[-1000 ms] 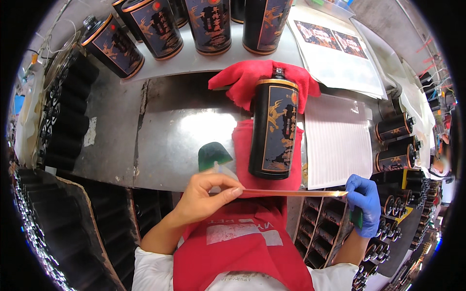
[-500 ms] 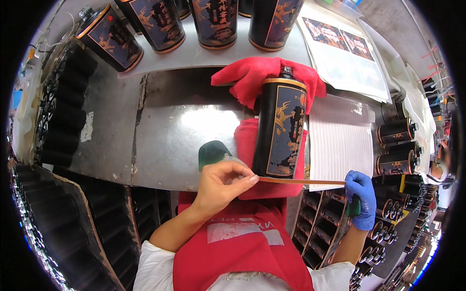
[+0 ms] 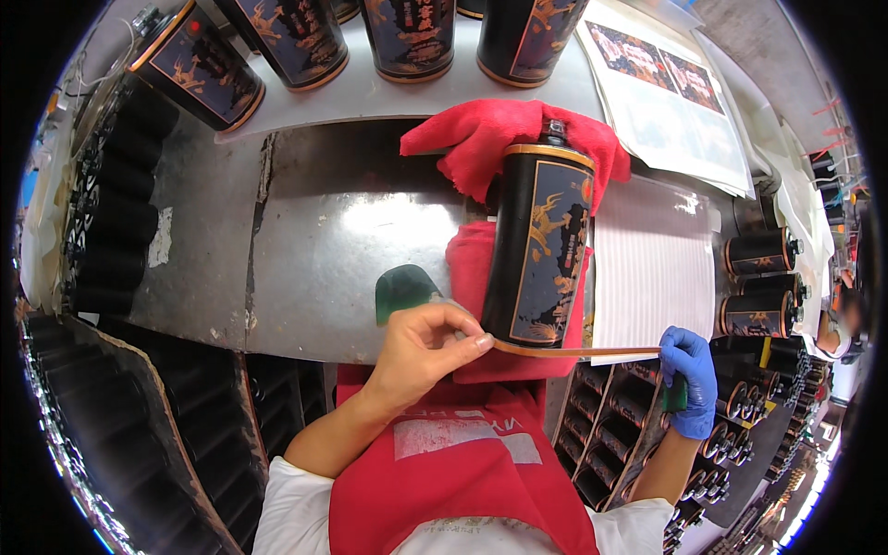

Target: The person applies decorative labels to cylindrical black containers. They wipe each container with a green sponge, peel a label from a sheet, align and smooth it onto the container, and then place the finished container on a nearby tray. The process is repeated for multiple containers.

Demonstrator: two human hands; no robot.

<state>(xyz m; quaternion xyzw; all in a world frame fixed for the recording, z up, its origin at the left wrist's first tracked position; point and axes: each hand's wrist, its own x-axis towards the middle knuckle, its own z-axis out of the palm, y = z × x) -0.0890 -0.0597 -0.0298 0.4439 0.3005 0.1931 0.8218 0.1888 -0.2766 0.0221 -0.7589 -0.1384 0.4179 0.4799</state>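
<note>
A black bottle (image 3: 548,250) with a gold-trimmed picture panel lies on a red cloth (image 3: 470,268), its neck pointing away from me. Along its near bottom edge runs a narrow orange-gold strip (image 3: 601,352), stretched between my hands and curving with the rim. My bare left hand (image 3: 421,356) pinches the strip's left end beside the bottle's base. The other end is pinched by my right hand (image 3: 689,375) in a blue glove, whose lower fingers also hold a green scraper (image 3: 676,394). A second green flat piece (image 3: 402,294) lies on the metal table near my left hand.
Several upright black bottles (image 3: 407,42) stand on a pale sheet at the back. White striped sheets (image 3: 652,268) lie right of the bottle, printed pages (image 3: 666,92) beyond them. Dark bottles (image 3: 758,316) lie at the right. Black cylinders (image 3: 116,203) line the left edge, and racks of bottles fill the space below.
The strip, nearly straight before, now bends around the bottle's lower rim. Both hands keep their pinch and have hardly moved; the view has shifted slightly.
</note>
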